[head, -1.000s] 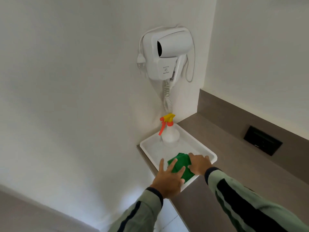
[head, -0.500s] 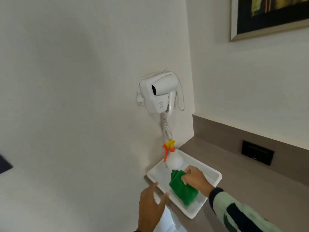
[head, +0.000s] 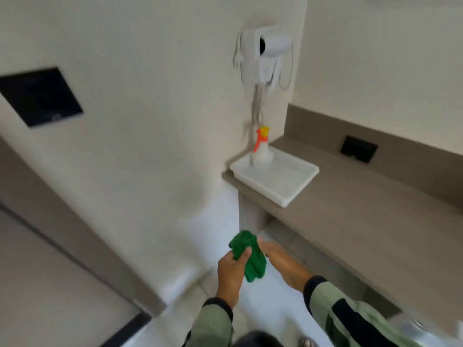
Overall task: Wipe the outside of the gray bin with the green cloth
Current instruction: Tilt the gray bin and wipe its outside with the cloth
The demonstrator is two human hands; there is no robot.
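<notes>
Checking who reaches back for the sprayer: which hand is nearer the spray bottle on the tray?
Right. The right hand is below the counter edge, toward the spray bottle; the left hand, gripping the green cloth, sits farther left, nearer the camera.

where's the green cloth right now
In the head view it is low and centre, off the white tray, bunched in the left hand with the right hand beside it, below the counter edge.

1 head-worn wide-angle camera looks steeply down, close over both hands, counter [head: 375, 209] beyond the fingertips.
</notes>
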